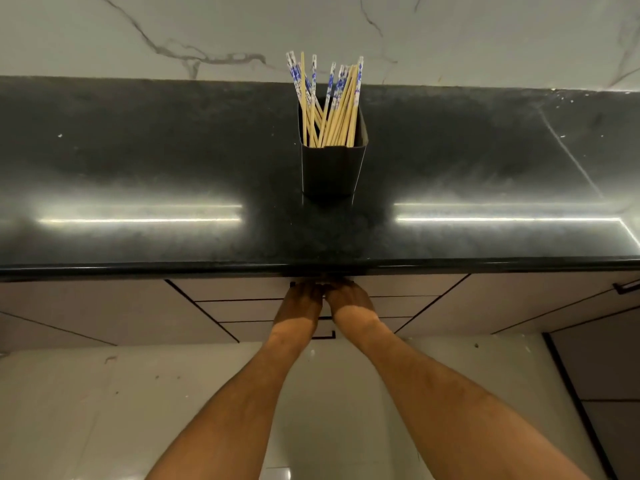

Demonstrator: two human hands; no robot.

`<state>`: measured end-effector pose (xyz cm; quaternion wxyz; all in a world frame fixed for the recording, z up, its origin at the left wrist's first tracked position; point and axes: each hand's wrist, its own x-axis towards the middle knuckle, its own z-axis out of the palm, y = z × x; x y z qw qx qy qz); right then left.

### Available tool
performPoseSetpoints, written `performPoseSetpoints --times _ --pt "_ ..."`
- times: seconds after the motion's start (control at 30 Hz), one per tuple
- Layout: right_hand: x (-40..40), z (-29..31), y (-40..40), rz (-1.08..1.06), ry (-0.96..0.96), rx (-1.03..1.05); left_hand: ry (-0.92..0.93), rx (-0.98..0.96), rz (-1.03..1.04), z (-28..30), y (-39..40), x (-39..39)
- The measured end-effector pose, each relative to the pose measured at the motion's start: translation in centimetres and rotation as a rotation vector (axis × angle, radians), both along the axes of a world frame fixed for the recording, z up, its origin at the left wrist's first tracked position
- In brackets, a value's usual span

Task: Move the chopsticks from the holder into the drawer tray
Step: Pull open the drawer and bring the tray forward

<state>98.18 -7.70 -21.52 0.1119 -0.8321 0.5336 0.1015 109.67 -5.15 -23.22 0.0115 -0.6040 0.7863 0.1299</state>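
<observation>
Chopsticks (327, 102) all stand in the holder (331, 168) on the counter (138, 168); none moved. Left hand (304, 294) and right hand (348, 294) reach the closed top drawer (242, 289) under its edge (fingers hidden, grip unclear).

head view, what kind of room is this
Most likely a home kitchen: a glossy black stone countertop against a white marble-look wall, a black square holder full of bamboo chopsticks, and pale drawer fronts underneath.
</observation>
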Motion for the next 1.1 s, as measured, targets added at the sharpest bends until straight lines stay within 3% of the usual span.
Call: performPoseSetpoints --times 0.23,0.5,1.1 --pt "-0.3 -0.2 1.6 -0.08 -0.008 -0.022 -0.019 0.109 -0.036 0.7 1.9 -0.8" --pt "-0.7 1.3 7.9 -0.156 -0.096 0.051 0.148 0.169 0.239 1.8 7.7 -0.7" --pt "-2.7 1.2 25.9 -0.093 -0.049 0.075 0.1 0.183 0.183 0.0 25.7 -2.4"
